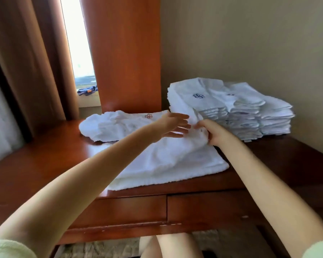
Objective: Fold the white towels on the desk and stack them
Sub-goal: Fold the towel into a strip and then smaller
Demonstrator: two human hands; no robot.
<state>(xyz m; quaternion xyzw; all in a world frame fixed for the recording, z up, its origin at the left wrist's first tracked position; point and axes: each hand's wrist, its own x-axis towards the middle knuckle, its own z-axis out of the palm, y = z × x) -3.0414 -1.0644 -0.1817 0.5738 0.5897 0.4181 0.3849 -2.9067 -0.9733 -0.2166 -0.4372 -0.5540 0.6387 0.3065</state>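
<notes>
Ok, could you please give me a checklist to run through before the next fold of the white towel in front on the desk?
1. Grip on the white terry towel: ok; the right hand holds its bunched far edge.
2. Second grip: not ok; the left hand is open above the towel, fingers straight.
3. Towel lying smooth: not ok; it is rumpled near the hands.
4. Bare room on the brown wooden desk: ok, to the left.
5. Towel apart from the stack of folded white towels: cannot tell; they overlap in view.
</notes>
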